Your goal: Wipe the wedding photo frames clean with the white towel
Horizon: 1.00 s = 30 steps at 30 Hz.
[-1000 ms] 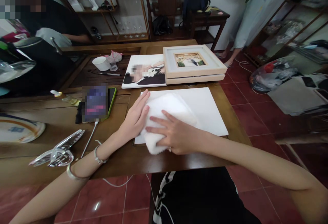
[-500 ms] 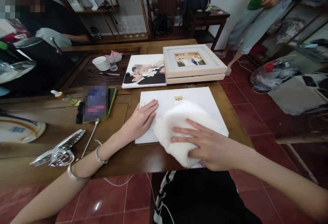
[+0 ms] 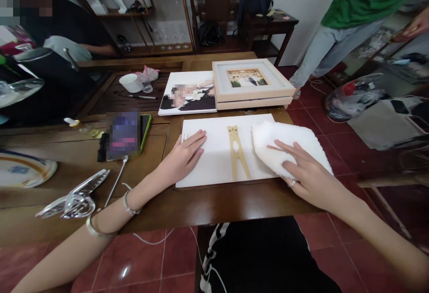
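A white board [image 3: 214,159] lies flat at the near edge of the wooden table [image 3: 208,203]. My left hand [image 3: 182,159] rests flat on the board's left part, fingers stretched out. My right hand [image 3: 303,172] presses flat on a fluffy white cloth [image 3: 284,143] at the board's right edge, over the table's corner. A gold-coloured forked strip [image 3: 237,150] lies on the board between my hands.
Behind the board lie a photo print [image 3: 189,98] and a framed picture [image 3: 251,83]. A phone [image 3: 125,134] on a cable, a cup [image 3: 131,83], a plate [image 3: 23,170] and a shiny ornament [image 3: 73,197] stand to the left. A person in a green top [image 3: 362,2] stands at the back right.
My right hand has swept the cloth from the board's left side across to its right edge, which uncovered the gold strip. My left hand has stayed on the board.
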Motion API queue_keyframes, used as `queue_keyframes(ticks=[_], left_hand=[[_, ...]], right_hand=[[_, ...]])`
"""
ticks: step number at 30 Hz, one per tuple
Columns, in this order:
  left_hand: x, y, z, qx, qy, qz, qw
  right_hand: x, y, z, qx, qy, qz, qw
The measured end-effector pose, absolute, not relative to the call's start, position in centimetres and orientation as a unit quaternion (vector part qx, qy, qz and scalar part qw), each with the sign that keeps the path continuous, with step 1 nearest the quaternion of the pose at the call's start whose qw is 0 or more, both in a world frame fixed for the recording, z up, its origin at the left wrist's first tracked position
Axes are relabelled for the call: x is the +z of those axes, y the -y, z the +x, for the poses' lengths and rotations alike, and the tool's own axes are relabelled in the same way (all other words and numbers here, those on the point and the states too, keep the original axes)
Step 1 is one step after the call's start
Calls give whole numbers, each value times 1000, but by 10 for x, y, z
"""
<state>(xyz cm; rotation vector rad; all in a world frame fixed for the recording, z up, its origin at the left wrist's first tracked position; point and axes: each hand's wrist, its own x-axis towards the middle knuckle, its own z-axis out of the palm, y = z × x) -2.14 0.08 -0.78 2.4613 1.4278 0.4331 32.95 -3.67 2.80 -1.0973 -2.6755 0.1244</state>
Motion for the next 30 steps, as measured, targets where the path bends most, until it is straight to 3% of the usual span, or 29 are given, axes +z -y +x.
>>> queue_keyframes(ticks=[6,14,30], left_hand=[[-8,-1,-22,147,-493,848,132],[-7,-1,-22,145,-492,848,131],[-8,0,-22,143,-493,849,123]], right_hand=[[17,-14,299,36,908,-389,150],[22,-61,278,96,918,-365,121],[53,70,336,161,933,-317,62]])
